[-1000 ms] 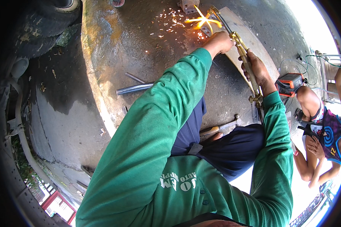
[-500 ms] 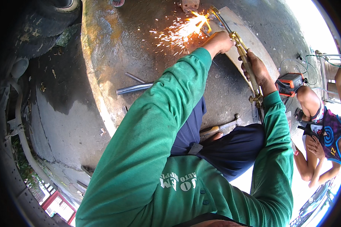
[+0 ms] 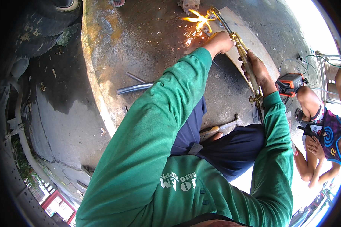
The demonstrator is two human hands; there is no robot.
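My right hand (image 3: 259, 69) is wrapped round the body of a brass cutting torch (image 3: 243, 53). Farther forward, my left hand (image 3: 220, 42) is closed beside the torch's front tubes, its fingertips against the brass, though partly hidden. The torch head points down at the far edge of a curved, pale metal plate (image 3: 251, 34) on the ground. Orange flame and sparks (image 3: 199, 22) spray leftward from the tip. Just past the flame lies a small rusty metal block (image 3: 189, 5) with holes.
Metal pipes (image 3: 134, 88) lie left of my arm, and a hammer (image 3: 225, 126) rests by my foot. An orange-and-black machine (image 3: 290, 84) with cables stands to the right, near a seated person (image 3: 326, 132). A vehicle tyre (image 3: 45, 26) is at far left.
The spray of sparks has shrunk to a shorter, brighter flare near the torch tip. Both hands and the torch have barely moved.
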